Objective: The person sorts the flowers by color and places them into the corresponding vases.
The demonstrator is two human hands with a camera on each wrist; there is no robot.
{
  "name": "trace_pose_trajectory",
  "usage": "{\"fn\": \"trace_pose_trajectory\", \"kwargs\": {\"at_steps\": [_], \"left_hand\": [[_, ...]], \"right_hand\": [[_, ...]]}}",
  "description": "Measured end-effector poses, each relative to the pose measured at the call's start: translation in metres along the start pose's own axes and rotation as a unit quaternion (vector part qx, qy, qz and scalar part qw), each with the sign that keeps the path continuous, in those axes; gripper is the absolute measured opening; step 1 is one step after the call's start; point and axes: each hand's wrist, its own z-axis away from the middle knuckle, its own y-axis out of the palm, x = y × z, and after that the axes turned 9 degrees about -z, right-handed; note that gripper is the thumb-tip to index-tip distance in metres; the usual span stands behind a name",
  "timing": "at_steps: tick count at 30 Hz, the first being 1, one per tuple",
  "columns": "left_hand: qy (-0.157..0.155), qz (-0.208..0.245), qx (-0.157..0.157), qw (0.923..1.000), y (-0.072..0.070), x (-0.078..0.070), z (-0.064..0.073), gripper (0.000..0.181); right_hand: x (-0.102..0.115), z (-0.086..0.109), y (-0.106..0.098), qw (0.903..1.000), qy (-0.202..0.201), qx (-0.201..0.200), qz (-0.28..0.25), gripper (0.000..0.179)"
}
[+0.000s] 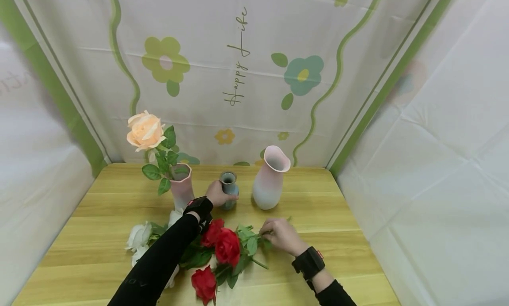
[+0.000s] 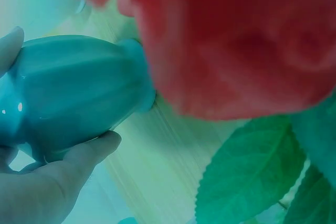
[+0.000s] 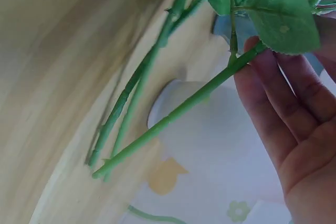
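My left hand (image 1: 216, 194) grips a small blue-grey vase (image 1: 232, 189) at the back middle of the table. In the left wrist view, thumb and fingers lie on either side of the vase's (image 2: 79, 87) glossy, ribbed body. To its front right, my right hand (image 1: 282, 235) pinches the green stem of a red rose (image 1: 228, 247). The right wrist view shows that stem (image 3: 173, 116) running past the fingers (image 3: 283, 93), partly behind a leaf. Two other stems (image 3: 137, 77) lie alongside it. More red roses (image 1: 204, 284) rest on the table below my left forearm.
A pink-and-white vase (image 1: 183, 193) at the back left holds a peach rose (image 1: 145, 131). A taller pink-and-white vase (image 1: 268, 186) with a wavy rim stands right of the small one. White roses (image 1: 139, 236) lie left of my left sleeve. Printed cloth (image 1: 254, 116) walls the wooden table (image 1: 338, 235).
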Motion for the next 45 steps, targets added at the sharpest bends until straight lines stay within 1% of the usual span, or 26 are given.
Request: {"fn": "trace_pose_trajectory", "kwargs": {"at_steps": [2,3,4,6,8,12,15,19,21,23,26,28,30,32,35,38,39,42,45], "left_hand": [[0.001,-0.009,-0.004,1.0,-0.004,-0.009,0.007,0.062],[-0.004,-0.013,-0.006,0.9999,-0.005,-0.013,0.009,0.06],[-0.008,-0.019,-0.005,0.9998,-0.005,-0.015,0.01,0.058],[-0.005,-0.028,-0.005,0.9996,-0.005,-0.016,0.011,0.057],[-0.007,-0.026,-0.008,0.9996,-0.004,-0.014,0.009,0.059],[0.008,-0.033,-0.015,0.9993,-0.001,-0.006,0.006,0.058],[0.016,-0.034,-0.017,0.9991,0.0,-0.003,0.004,0.054],[0.024,-0.017,-0.018,0.9994,0.0,-0.003,0.004,0.047],[0.031,-0.015,-0.024,0.9991,0.0,-0.002,0.004,0.043],[0.036,-0.013,-0.031,0.9988,0.0,0.0,0.004,0.039],[0.038,-0.01,-0.036,0.9986,0.0,0.0,0.004,0.036],[0.03,-0.007,-0.034,0.9989,0.0,-0.001,0.005,0.04],[0.021,-0.011,-0.028,0.9993,0.0,-0.003,0.006,0.046],[0.009,-0.013,-0.023,0.9996,0.0,-0.004,0.007,0.054],[-0.006,-0.009,-0.015,0.9998,0.001,-0.004,0.009,0.061],[-0.006,0.003,-0.016,0.9999,0.001,-0.005,0.011,0.062],[-0.001,0.003,-0.017,0.9998,0.001,-0.005,0.011,0.061],[0.004,0.007,-0.022,0.9997,0.001,-0.006,0.012,0.06],[0.001,0.005,-0.026,0.9996,0.002,-0.007,0.011,0.059]], "right_hand": [[0.0,0.0,-0.004,0.9999,0.003,-0.013,-0.011,0.018],[0.0,0.0,-0.006,0.9997,0.003,-0.02,-0.015,0.018],[0.0,0.0,-0.007,0.9994,0.002,-0.029,-0.017,0.018],[0.002,0.0,-0.012,0.9984,-0.001,-0.05,-0.025,0.018],[0.003,-0.001,-0.015,0.9967,-0.01,-0.075,-0.03,0.018],[0.005,-0.003,-0.019,0.9902,-0.04,-0.129,-0.035,0.02],[0.007,-0.005,-0.021,0.9842,-0.055,-0.161,-0.049,0.021],[0.013,-0.007,-0.024,0.9769,-0.053,-0.19,-0.081,0.022],[0.016,-0.008,-0.025,0.9733,-0.055,-0.203,-0.091,0.022],[0.02,-0.01,-0.026,0.9684,-0.062,-0.22,-0.099,0.022],[0.043,-0.015,-0.034,0.9613,-0.076,-0.243,-0.105,0.022],[0.058,-0.018,-0.04,0.9569,-0.08,-0.257,-0.11,0.022],[0.068,-0.02,-0.044,0.9533,-0.082,-0.267,-0.114,0.023],[0.064,-0.02,-0.042,0.949,-0.083,-0.279,-0.12,0.023],[0.054,-0.021,-0.037,0.9421,-0.072,-0.299,-0.134,0.023],[0.05,-0.021,-0.034,0.934,-0.051,-0.316,-0.159,0.02],[0.05,-0.021,-0.034,0.9305,-0.045,-0.321,-0.17,0.019],[0.053,-0.023,-0.034,0.9196,-0.034,-0.342,-0.191,0.017],[0.056,-0.025,-0.036,0.9072,-0.029,-0.358,-0.219,0.015]]}}
